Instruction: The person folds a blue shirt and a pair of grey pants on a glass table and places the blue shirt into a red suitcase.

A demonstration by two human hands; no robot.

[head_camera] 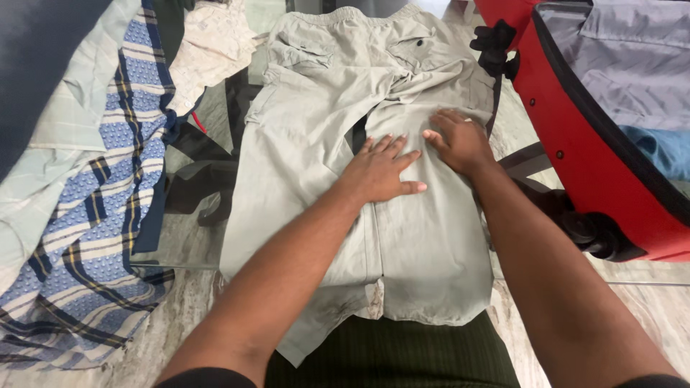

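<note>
A pair of pale khaki cargo trousers (302, 144) lies spread flat on a glass table, waistband at the far end and leg hems near me. My left hand (381, 169) presses flat on the middle of the trousers, fingers spread and pointing right. Just to its right, my right hand (460, 140) also lies flat on the fabric, fingers pointing left toward the crotch seam. Neither hand holds anything; both palms rest on the cloth.
An open red suitcase (596, 165) with grey lining stands at the right, its wheel (593, 233) close to my right forearm. A blue striped cloth (108, 215) and other clothes are piled at the left. A cream garment (212, 47) lies at the far left. A black item (496, 43) sits by the suitcase.
</note>
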